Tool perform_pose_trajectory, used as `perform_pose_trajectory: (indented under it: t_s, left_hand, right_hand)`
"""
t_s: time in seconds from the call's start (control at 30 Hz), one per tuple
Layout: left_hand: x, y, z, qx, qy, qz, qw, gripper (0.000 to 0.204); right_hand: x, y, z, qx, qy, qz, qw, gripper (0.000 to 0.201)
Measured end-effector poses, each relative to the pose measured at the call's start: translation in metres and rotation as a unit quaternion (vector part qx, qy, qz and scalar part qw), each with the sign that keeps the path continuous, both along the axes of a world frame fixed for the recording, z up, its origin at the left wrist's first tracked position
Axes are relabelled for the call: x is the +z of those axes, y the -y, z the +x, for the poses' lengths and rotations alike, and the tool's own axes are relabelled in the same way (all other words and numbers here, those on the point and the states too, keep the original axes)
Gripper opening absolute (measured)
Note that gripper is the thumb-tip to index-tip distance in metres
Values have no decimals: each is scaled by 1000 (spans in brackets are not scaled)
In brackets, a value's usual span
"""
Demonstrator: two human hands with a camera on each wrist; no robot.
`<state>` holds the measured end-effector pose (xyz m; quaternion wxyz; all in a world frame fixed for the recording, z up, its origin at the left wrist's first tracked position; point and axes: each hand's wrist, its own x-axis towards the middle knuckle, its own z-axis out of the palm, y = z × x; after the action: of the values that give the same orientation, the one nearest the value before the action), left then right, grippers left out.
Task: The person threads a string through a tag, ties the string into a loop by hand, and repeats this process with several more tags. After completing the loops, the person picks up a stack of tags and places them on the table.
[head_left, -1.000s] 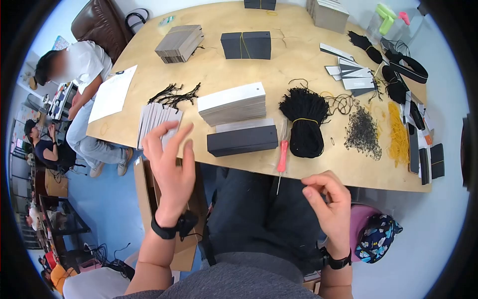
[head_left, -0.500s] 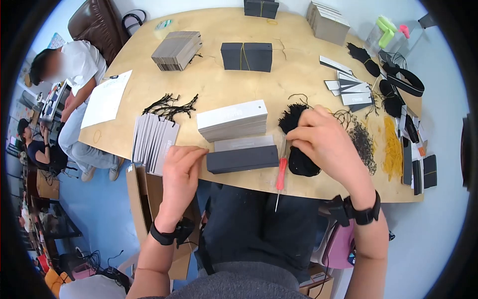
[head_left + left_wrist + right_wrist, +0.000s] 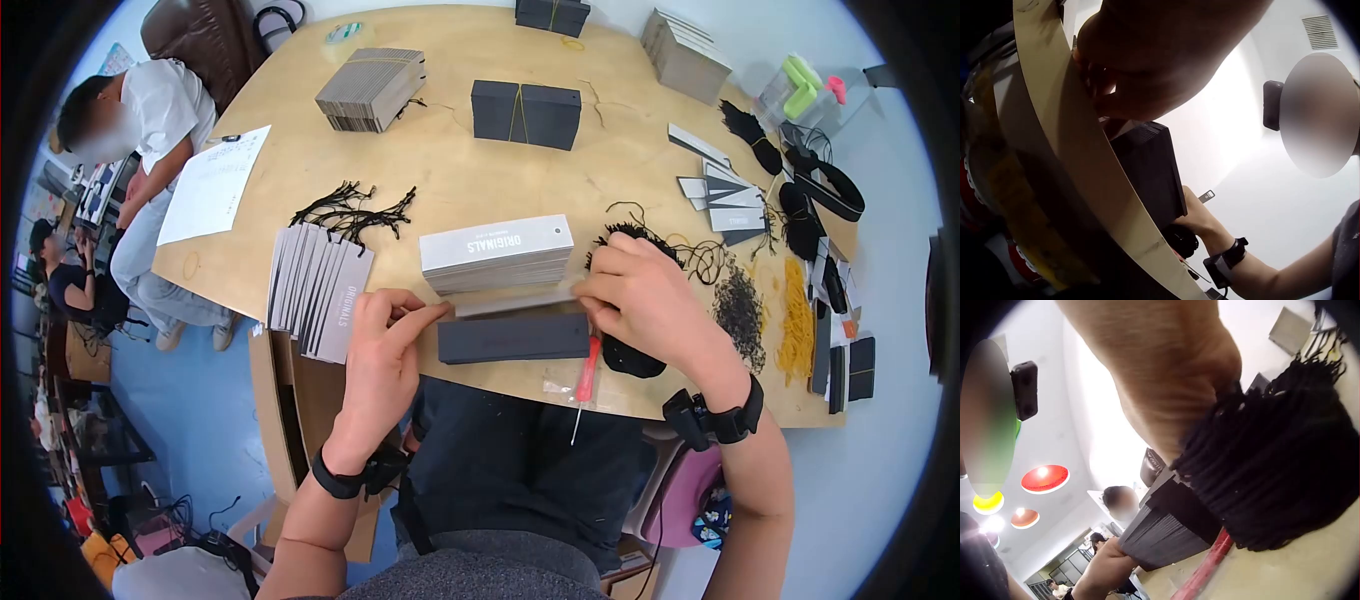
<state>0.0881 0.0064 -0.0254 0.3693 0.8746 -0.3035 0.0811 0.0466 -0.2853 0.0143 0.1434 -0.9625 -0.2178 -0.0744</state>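
My left hand and right hand pinch opposite ends of a pale grey paper tag, whose right end tilts up. The tag spans the gap between a stack of white tags printed ORIGINALS and a stack of black tags in front. My right forearm and hand partly cover a bundle of black cords, which the right wrist view shows large beside that hand. A red-handled tool with a thin metal shaft lies right of the black stack, its tip past the table edge.
Fanned tags with black strings lie at the left. Banded stacks, one grey and one black, stand farther back. Safety pins and yellow rubber bands are heaped at the right. A person sits at the left.
One second ago both hands were raised off the tags. They came in over the table, and the pale tag behind the black stack has since been picked up and tilted.
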Motion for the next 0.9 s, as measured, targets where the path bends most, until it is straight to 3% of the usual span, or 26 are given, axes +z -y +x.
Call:
perform_pose_trajectory:
  t_s: [0.13, 0.2, 0.23, 0.3, 0.43, 0.6, 0.73, 0.9]
  left_hand:
    - [-1, -4, -6, 18, 7, -52, 998, 46]
    - [7, -6, -12, 98, 77, -120, 985, 43]
    - [12, -6, -11, 98, 77, -120, 985, 43]
    - [29, -5, -8, 83, 270, -97, 954, 41]
    - [58, 21, 8, 0, 271, -9, 962, 34]
    - [47, 30, 24, -26, 222, 57, 973, 33]
    - [41, 33, 25, -36, 174, 52, 983, 38]
    - [45, 31, 18, -13, 192, 15, 981, 39]
  right_hand:
    - [9, 1, -9, -29, 65, 70, 995, 5]
    - [17, 1, -12, -41, 81, 95, 991, 5]
    - [22, 0, -12, -57, 83, 121, 988, 5]
    - [33, -2, -10, -72, 84, 147, 983, 5]
    - [49, -11, 14, -83, 52, 141, 985, 10]
    - [35, -9, 38, -62, 44, 125, 989, 13]
    - [37, -11, 21, -128, 87, 124, 980, 18]
    - [46, -8, -47, -161, 101, 133, 973, 14]
